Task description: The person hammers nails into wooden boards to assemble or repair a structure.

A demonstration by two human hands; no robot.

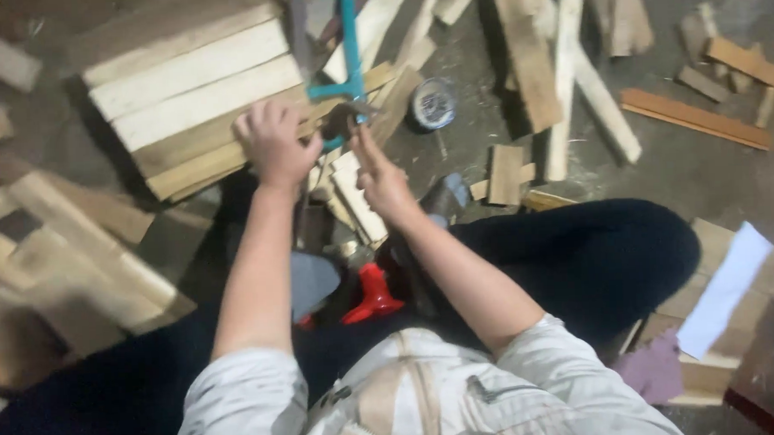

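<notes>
1. Left hand (275, 144): clenching into a fist at the near end of the teal-framed hand saw (347, 60), just beside the saw's handle; pressing down on the thin wooden strip (374, 79) lying across the wood there.
2. Right hand (379, 177): fingers extending upward, tips pinching or steadying the dark handle end of the saw; grip possibly closing on it, motion blur preventing a firm reading.
3. Teal-framed hand saw: standing upright between both hands, frame running toward the top edge, blade side facing the stacked pale planks (195, 83).
4. Stacked pale planks: lying flat on the left, edges touching one another, near corner directly under the left fist.
5. Round tin (434, 103): sitting on the concrete floor (685, 168) just right of the saw, apart from both hands.
6. Scattered offcuts (505, 172): spreading across the floor to the right and top.
7. Red plastic object (371, 295): resting near the lap, between the forearms; kind unclear.
8. White sheet (726, 287): lying on boards at far right.
9. Hazards, judging from the layout: blade running close to the right fingertips, risking a cut should the strip shift; strip resting unclamped, likely slipping under stroke pressure; loose offcuts crowding the knees, risking snagging the frame.
</notes>
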